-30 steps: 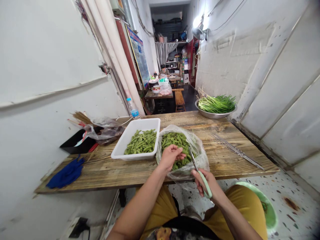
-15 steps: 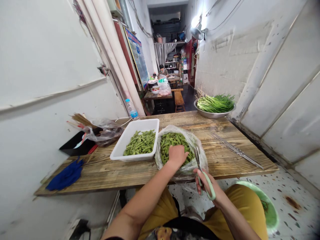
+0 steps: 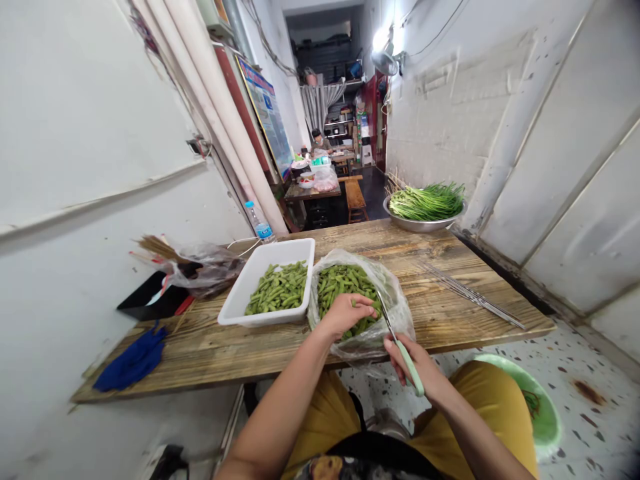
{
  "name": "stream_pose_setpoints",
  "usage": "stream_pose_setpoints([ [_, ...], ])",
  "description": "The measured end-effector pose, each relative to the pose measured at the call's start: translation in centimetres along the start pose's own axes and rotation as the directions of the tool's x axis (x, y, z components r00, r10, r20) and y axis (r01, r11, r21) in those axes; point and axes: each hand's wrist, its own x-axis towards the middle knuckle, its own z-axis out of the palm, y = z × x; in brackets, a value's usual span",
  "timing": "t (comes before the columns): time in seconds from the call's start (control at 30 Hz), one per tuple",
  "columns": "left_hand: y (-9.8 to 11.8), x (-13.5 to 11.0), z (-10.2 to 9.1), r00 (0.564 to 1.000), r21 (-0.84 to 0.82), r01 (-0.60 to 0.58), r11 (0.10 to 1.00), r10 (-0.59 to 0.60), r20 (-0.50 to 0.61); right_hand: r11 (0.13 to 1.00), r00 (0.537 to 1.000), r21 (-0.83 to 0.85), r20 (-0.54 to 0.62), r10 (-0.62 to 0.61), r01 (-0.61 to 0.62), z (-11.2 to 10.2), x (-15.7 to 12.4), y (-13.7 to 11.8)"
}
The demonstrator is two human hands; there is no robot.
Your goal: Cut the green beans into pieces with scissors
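- Left hand point(image 3: 344, 313) pinches small green bean pods point(image 3: 345, 280) inside the clear plastic bag point(image 3: 405, 317), just right of the white rectangular plastic tray point(image 3: 239, 300).
- Right hand point(image 3: 419, 365), farther right, grips green-handled metal scissors point(image 3: 400, 347).
- Pods seem light and firm; pinch mid-pod.

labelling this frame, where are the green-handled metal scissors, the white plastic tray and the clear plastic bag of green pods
green-handled metal scissors point(image 3: 413, 372), head view, on the green handle
white plastic tray point(image 3: 260, 265), head view, bare inner wall
clear plastic bag point(image 3: 403, 313), head view, right side wall
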Motion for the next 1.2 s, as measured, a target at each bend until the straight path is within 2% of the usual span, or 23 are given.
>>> stream_pose_setpoints([
  [0.27, -0.2, -0.4, 0.5, 1.0, -0.001, 0.024, 1.0, -0.024, 0.012, 0.999, 1.0, 0.031, 0.011, 0.01, -0.01, -0.1, -0.5, -1.9],
  [0.47, 0.2, -0.6, 1.2, 0.998, -0.04, 0.032, 0.999, -0.034, -0.058, 1.0, 1.0, -0.005, 0.02, -0.008, 0.009, -0.2, -0.8, -2.7],
  [0.73, 0.3, -1.0, 1.5, 0.996, -0.021, -0.02, 1.0, 0.018, -0.088, 0.999, 0.999, -0.002, 0.04, -0.036, 0.036, 0.0, -0.6, -2.5],
  [0.93, 0.2, -1.1, 1.7, 0.997, -0.013, -0.019, 1.0, 0.018, -0.075, 0.995, 0.999, 0.1, 0.048, -0.009, 0.004, 0.6, -0.8, -1.9],
  [1.1, 0.0, -1.3, 1.9, 0.998, -0.056, -0.019, 0.998, 0.015, -0.057, 0.989, 0.999, 0.143, 0.027, 0.041, -0.045, 1.0, -0.4, -1.1],
  [1.2, -0.1, -1.2, 1.8, 0.999, -0.188, 0.041, 0.981, -0.043, -0.008, 0.985, 0.996, 0.145, 0.007, 0.089, -0.089, 1.1, -0.2, -1.0],
])
